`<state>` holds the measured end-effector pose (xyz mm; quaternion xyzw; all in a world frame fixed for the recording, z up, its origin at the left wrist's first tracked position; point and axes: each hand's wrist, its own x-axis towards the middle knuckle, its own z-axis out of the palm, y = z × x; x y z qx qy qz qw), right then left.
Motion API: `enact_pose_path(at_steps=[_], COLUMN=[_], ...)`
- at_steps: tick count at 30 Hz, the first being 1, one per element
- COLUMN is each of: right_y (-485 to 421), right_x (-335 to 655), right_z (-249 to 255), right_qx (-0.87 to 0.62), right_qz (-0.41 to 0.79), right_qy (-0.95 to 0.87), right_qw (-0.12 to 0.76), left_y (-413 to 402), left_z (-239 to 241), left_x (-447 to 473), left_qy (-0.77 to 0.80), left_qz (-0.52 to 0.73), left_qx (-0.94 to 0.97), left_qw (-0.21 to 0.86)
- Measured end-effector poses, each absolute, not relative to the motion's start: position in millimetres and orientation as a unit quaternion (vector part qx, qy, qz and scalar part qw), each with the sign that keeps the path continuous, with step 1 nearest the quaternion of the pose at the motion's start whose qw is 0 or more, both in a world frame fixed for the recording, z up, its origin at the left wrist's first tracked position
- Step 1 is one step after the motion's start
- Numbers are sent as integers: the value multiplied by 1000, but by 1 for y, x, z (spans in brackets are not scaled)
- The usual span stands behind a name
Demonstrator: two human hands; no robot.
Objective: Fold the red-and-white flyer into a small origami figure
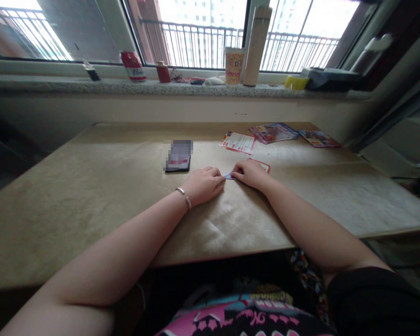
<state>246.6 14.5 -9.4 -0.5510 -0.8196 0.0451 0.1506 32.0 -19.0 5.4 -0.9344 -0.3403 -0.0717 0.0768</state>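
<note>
My left hand, with a silver bangle at its wrist, rests low over the table with its fingers closed at the left tip of a small bluish piece of paper. The right hand pinches the same paper from the other side, thumb and fingers together. Most of the paper is hidden by the fingers; it looks narrow, perhaps folded. Just behind my right hand, a red-edged card lies partly covered. A phone lies flat to the left, beyond my left hand.
Printed sheets and a spread of colourful booklets lie at the back right of the table, with another booklet beside them. Along the window sill stand a red can, a paper cup and a tall cylinder.
</note>
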Motion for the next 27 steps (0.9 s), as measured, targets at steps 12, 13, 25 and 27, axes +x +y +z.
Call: enact_pose_path(at_steps=[12,13,25,27], right_y=[12,12,12,12], right_x=[245,245,246,247], right_z=[-5,-5,-8,-8], right_qx=[-558,-558,-560,-559], right_qz=[44,45,54,61], right_qy=[-818,-818,-815,-814], right_qw=[134,133,141,146], left_y=[-25,-24,-21,-20], left_z=[11,12,12,13], left_x=[39,38,29,28], left_qy=[-396,-396,-444,-453], left_qz=[-63,-64,-66,-66], left_qx=[-913,-913,-894,-889], left_qw=[76,72,-13,-17])
